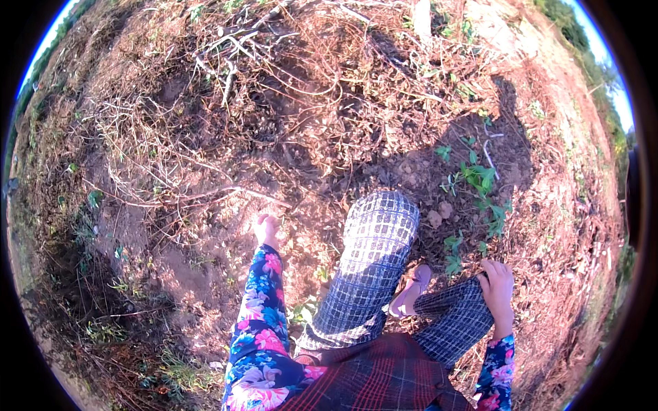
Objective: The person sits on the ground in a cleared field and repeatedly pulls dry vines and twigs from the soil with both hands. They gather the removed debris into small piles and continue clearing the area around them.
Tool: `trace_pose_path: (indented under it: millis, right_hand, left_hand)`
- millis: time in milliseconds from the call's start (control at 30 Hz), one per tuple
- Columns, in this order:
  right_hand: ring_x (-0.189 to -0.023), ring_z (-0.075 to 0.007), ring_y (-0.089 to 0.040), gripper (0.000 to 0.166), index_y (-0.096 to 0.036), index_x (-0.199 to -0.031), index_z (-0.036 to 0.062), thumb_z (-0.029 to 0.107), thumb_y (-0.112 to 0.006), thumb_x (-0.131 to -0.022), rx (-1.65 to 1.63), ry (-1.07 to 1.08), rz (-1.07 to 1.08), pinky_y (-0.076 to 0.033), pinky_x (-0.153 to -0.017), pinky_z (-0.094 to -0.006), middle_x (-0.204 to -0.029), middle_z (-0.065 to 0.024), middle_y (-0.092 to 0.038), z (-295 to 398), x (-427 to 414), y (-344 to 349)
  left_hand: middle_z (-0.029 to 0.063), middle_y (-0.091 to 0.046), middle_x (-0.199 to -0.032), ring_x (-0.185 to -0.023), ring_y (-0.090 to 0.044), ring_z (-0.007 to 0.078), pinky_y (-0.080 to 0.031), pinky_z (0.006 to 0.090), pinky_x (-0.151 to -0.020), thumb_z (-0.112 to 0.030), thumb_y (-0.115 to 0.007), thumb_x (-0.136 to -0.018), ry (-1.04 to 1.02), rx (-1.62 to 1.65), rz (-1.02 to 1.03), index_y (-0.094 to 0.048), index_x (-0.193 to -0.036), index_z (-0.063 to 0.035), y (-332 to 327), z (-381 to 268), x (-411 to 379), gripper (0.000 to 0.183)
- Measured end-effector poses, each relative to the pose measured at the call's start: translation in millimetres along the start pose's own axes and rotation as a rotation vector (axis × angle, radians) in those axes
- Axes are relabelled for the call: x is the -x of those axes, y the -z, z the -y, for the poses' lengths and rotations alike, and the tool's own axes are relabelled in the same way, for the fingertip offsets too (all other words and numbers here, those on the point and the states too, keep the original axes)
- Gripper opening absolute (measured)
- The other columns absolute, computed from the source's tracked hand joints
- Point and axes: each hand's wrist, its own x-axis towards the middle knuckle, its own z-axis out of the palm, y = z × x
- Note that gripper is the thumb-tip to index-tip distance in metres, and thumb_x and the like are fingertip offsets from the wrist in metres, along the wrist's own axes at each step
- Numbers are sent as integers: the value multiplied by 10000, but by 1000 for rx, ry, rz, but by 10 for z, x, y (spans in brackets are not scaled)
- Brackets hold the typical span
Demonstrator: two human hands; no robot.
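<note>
My left hand (pixel 267 229) is held low over bare reddish soil, its fingers curled, just below the end of a thin dry stem (pixel 257 194). Whether anything is inside the fingers cannot be made out. My right hand (pixel 497 287) rests on my right knee, in checked trousers (pixel 457 318), with the fingers spread over the cloth and nothing seen in it. The other knee (pixel 383 216) is bent forward between the hands. Both sleeves are floral, and a dark red plaid garment (pixel 365 377) covers my lap.
Dry vines and stalks (pixel 139 144) lie tangled over the ground at left. Cut branches (pixel 236 46) are heaped farther ahead. Green leafy plants (pixel 478 177) grow in my shadow at right. A mauve shoe (pixel 419 282) shows between my legs. A pale post or stump (pixel 422 18) stands at the top.
</note>
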Motion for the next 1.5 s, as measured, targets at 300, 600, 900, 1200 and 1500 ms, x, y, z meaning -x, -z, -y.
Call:
trace_pose_path:
  millis: [300, 600, 900, 1200, 1500]
  right_hand:
    - [-718, -265, -574, 141, -580, -893, 29, -1, -590, -756, -202, -236, -246, -460, -636, -333, -821, -113, -585, -115, -32, -70]
    - [-756, -268, -569, 166, -593, -913, 33, 45, -618, -750, -157, -168, -161, -449, -655, -349, -850, -98, -594, -102, -284, -28]
    - [-742, -264, -561, 191, -590, -938, 43, 54, -606, -748, -142, -140, -105, -449, -653, -350, -838, -86, -588, -87, -369, -52]
    - [-756, -274, -557, 183, -581, -934, 64, 67, -596, -752, -129, -71, -132, -447, -677, -361, -861, -80, -582, 78, -415, -36]
    - [-737, -277, -535, 217, -569, -945, 78, 68, -603, -731, -146, 2, -195, -445, -686, -369, -857, -75, -563, 58, -263, -40]
  left_hand:
    - [100, -466, -1098, -945, -472, 237, -433, 376, -755, -212, -674, -730, 111, -45, -53, -328, -1235, -186, -47, -5, -524, 612]
    - [90, -469, -1216, -1102, -459, 256, -397, 383, -889, -303, -453, -898, 163, 106, 260, -437, -1220, -109, 408, 2, -1197, 376]
    - [114, -523, -1015, -986, -525, 246, -458, 373, -850, -285, -501, -886, 69, 240, 156, -496, -1033, -42, 190, -214, -1184, 285]
    - [-50, -239, -564, -449, -221, 61, -207, 216, -384, -175, -434, -935, -281, 356, -5, -340, -676, -123, -384, -1360, 403, 280]
    - [-34, -231, -608, -473, -212, 55, -217, 204, -377, -112, -401, -951, -318, 890, 401, -397, -816, -55, -310, -2400, 2641, 147]
